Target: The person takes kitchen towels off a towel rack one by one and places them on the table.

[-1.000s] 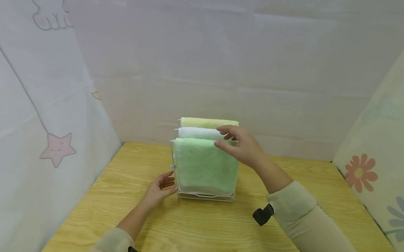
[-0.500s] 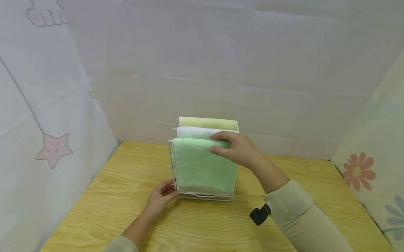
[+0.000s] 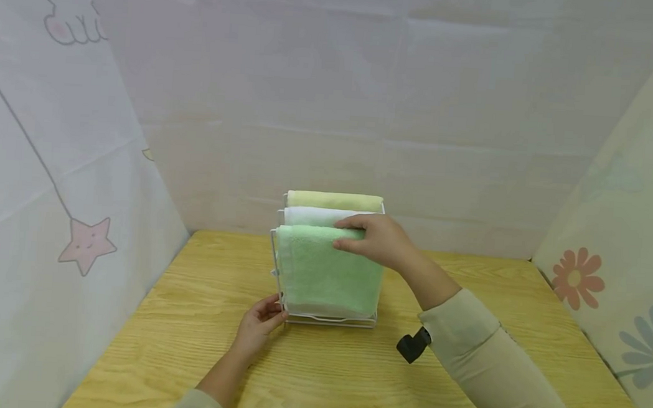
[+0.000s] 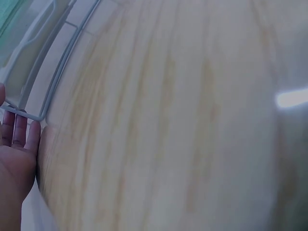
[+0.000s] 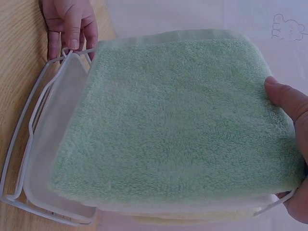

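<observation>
A folded green towel (image 3: 328, 273) hangs at the front of a white wire rack (image 3: 330, 321), behind it a white towel (image 3: 310, 217) and a pale yellow towel (image 3: 335, 201). My right hand (image 3: 384, 242) pinches the green towel's top edge, thumb on the front face and fingers behind it. In the right wrist view the thumb presses the green terry cloth (image 5: 173, 120). My left hand (image 3: 256, 329) holds the rack's lower left front corner; the right wrist view has its thumb lying on the wire, fingers beneath.
The rack stands on a wood-grain table (image 3: 316, 378). A pale fabric backdrop (image 3: 332, 104) rises close behind it, and printed side curtains (image 3: 88, 245) flank the table. A whitish panel (image 5: 62, 144) sits inside the rack's front under the green towel.
My right hand has come down and left from beside the towels to take hold of the green one's top edge. The left hand has moved right and closed on the rack's corner.
</observation>
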Available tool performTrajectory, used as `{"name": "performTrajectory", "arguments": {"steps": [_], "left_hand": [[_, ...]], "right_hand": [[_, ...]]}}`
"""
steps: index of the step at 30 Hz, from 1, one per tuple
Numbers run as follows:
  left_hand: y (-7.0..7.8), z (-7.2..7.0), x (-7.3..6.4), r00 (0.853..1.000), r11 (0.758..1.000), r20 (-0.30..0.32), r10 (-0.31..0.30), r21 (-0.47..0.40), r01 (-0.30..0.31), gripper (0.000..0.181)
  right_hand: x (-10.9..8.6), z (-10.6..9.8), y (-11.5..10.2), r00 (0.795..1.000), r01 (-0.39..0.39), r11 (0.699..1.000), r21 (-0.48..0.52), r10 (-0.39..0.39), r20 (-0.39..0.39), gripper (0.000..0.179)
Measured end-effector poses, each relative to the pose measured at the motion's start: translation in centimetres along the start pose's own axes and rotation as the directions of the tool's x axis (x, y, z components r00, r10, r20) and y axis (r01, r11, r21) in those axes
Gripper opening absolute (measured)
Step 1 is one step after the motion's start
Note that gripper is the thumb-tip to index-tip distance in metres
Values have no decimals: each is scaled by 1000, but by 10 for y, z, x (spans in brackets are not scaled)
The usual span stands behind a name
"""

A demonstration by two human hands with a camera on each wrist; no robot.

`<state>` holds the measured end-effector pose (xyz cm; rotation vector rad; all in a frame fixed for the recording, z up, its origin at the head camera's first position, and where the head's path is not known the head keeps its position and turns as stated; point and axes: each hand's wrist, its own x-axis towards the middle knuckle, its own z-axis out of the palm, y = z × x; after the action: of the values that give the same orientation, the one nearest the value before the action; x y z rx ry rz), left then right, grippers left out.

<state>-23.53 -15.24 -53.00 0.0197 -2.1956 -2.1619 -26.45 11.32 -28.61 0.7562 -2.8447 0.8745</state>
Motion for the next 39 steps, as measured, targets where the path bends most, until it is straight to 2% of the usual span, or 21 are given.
{"name": "performTrajectory", "arguments": {"steps": [7,15,20,26,33,39], "left_hand": [[-2,-1,1,1000,1000,1,-10,-10,10,50],[1,0,0,1000,1000,8,-4,-6,4,50],[1,2,1,1000,1000,3,-2,-28,2,50],[1,4,1,1000,999,0,-2,-44,2,50],[3,3,1,1000,999,0,-21,-42,21,51],[-2,2,3,1000,999,2,-15,-40,15,51]], "right_hand": [[2,1,-2,997,-70,995,67,69,25,37],[2,2,-2,989,-143,973,183,146,-4,34],[3,-1,-2,987,-147,959,241,158,-31,32],[5,-10,-2,990,-110,964,243,127,-57,31],[11,-31,-10,990,-88,963,253,113,-87,30],[11,-51,-21,986,-107,967,229,133,-100,31]]}}
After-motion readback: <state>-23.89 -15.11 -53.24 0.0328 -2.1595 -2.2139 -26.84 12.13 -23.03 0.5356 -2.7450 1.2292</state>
